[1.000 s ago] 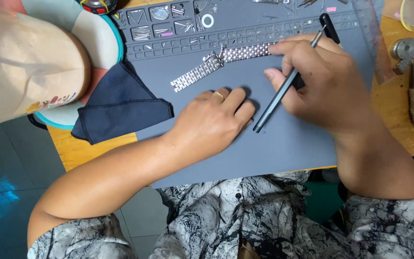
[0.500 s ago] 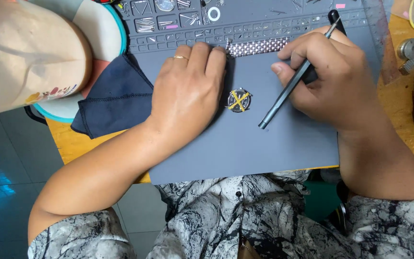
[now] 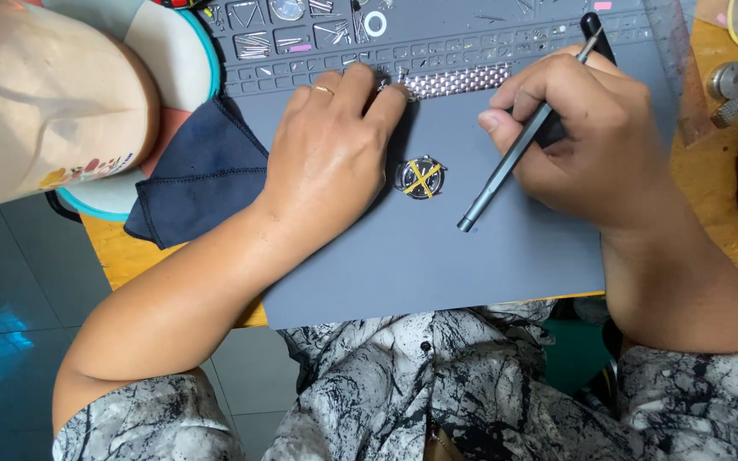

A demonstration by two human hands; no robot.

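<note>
1. The left hand [image 3: 335, 149] lies flat with the palm down on the grey work mat [image 3: 437, 265]. Its fingers are together and their tips press on the left end of the metal watch bracelet [image 3: 459, 81].
2. The right hand [image 3: 595, 137] is closed around a thin grey tool [image 3: 506, 171], held like a pen. The lower tip of the tool points down to the mat and the black upper end stands out above the knuckles.
3. The bracelet lies stretched along the far part of the mat, just below the rows of small compartments, between the two hands.
4. The watch case [image 3: 420, 177], round with a yellow cross on it, rests on the mat just right of the left hand and near the tool tip, not touching it.
5. A dark blue cloth [image 3: 202, 179] lies at the left edge of the mat, partly under the left wrist.
</note>
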